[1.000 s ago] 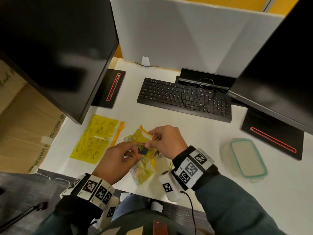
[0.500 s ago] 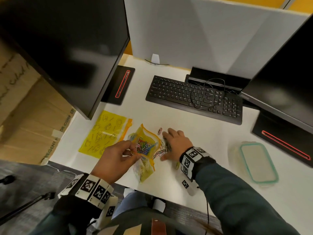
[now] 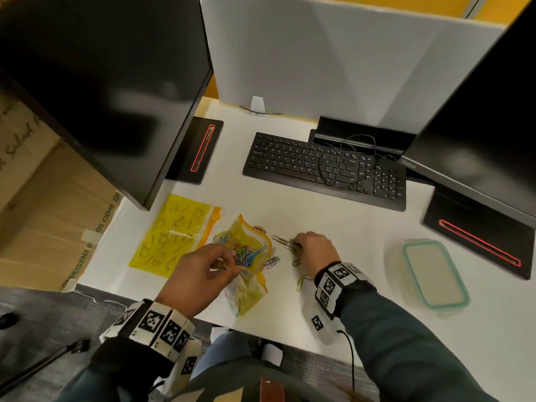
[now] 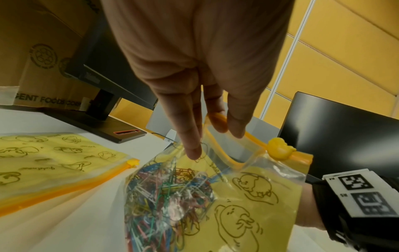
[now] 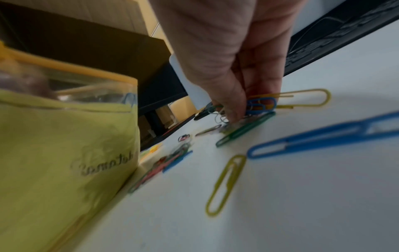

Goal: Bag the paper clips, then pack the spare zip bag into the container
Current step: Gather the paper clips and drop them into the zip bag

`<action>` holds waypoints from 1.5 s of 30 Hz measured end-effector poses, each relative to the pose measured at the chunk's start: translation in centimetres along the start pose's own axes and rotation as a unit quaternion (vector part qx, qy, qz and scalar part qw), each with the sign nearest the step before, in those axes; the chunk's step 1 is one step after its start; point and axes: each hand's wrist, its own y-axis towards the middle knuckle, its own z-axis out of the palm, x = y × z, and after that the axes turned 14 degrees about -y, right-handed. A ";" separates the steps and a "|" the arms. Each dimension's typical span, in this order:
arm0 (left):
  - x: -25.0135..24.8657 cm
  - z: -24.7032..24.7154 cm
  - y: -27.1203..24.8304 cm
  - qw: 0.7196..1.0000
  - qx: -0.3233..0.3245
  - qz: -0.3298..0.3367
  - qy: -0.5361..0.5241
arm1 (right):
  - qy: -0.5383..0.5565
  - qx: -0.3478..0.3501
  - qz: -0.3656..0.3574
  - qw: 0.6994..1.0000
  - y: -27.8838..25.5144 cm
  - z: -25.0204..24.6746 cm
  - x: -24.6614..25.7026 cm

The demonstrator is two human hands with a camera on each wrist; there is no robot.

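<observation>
Pinched at its orange zip rim by the left hand (image 3: 200, 274), the open zip bag (image 3: 246, 256) stands with its mouth held wide, and a tangle of coloured paper clips (image 4: 159, 196) sits inside it. In the left wrist view, the fingers (image 4: 190, 136) curl over the rim beside the yellow slider (image 4: 279, 150). The right hand (image 3: 314, 250) is down on the white desk (image 3: 333, 227), just to the right of the bag, its fingertips (image 5: 235, 109) closed on a small bunch of clips: a blue one and a green one show at the tips. More loose paper clips (image 5: 226, 184) lie scattered on the desk around that hand, some against the bag's side. The spare zip bag (image 3: 174, 233) lies flat and well left of the open one, near the left monitor's base (image 3: 200, 149). The container (image 3: 432, 274), its teal-rimmed lid on, sits at the right side of the desk, apart from both hands. A black keyboard (image 3: 324, 169) lies behind.
</observation>
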 end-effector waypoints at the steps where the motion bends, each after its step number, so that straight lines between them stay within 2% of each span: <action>1: 0.0 0.1 0.0 1.000 0.000 -0.001 -0.005 | 0.024 -0.005 0.020 1.000 -0.2 -0.2 -0.3; 6: -0.3 0.5 0.0 1.000 -0.003 0.004 -0.010 | 0.179 -0.072 0.099 0.976 -1.0 -2.8 -1.1; 8: -0.3 0.7 0.1 1.000 -0.001 0.006 -0.007 | 0.267 -0.076 0.086 0.957 -1.4 -4.6 -0.1; 10: -0.3 0.7 0.1 1.000 -0.002 0.005 -0.008 | 0.345 -0.048 0.047 0.936 -1.7 -6.3 1.5; 12: -0.4 0.8 0.1 1.000 -0.004 0.003 -0.007 | 0.336 0.001 0.003 0.942 -1.7 -7.3 3.2; 15: -0.3 0.8 0.1 1.000 -0.005 0.007 -0.004 | 0.241 0.067 -0.056 0.967 -1.5 -7.8 5.7; 18: -0.4 0.9 0.0 1.000 -0.005 0.012 -0.007 | 0.293 0.053 -0.038 0.954 -1.3 -7.9 6.5; 21: -0.2 0.8 -0.1 1.000 -0.015 0.008 -0.011 | 0.342 0.000 0.026 0.939 -1.1 -7.6 4.7; 23: -0.1 0.5 -0.2 1.000 -0.019 0.002 -0.010 | 0.284 -0.006 0.070 0.956 -1.5 -7.0 2.1; 24: 0.0 0.4 -0.2 1.000 -0.019 0.000 -0.007 | 0.230 0.017 0.088 0.969 -2.0 -6.4 0.7; 25: 0.0 0.2 -0.2 1.000 -0.019 -0.002 -0.006 | 0.166 0.057 0.101 0.979 -2.7 -5.7 -0.5; 27: 0.1 0.0 -0.4 0.999 -0.028 -0.008 -0.019 | 0.063 0.151 0.107 0.981 -4.2 -3.8 -2.1; 29: 0.1 -0.1 -0.5 0.999 -0.038 -0.012 -0.037 | 0.054 0.199 0.106 0.973 -4.9 -1.9 -2.3; 31: 0.1 -0.2 -0.6 0.998 -0.040 -0.014 -0.041 | 0.066 0.185 0.101 0.975 -4.5 -0.5 -1.9; 35: -0.2 -0.5 -1.2 0.997 -0.057 -0.018 -0.045 | 0.070 0.096 0.075 0.990 -2.6 -0.4 -0.4; 37: 0.0 -0.8 -1.6 0.995 -0.071 -0.025 -0.062 | 0.065 0.055 0.028 0.996 -1.8 -0.6 0.8; 39: 0.3 -1.1 -1.9 0.992 -0.093 -0.032 -0.076 | 0.028 0.027 -0.063 0.997 -1.1 -0.2 2.3; 42: 0.6 -1.4 -2.1 0.986 -0.136 -0.039 -0.093 | -0.030 0.053 -0.180 0.982 0.7 1.6 4.1; 45: 0.3 -1.7 -2.2 0.981 -0.161 -0.038 -0.099 | -0.033 0.105 -0.152 0.982 2.9 1.9 5.2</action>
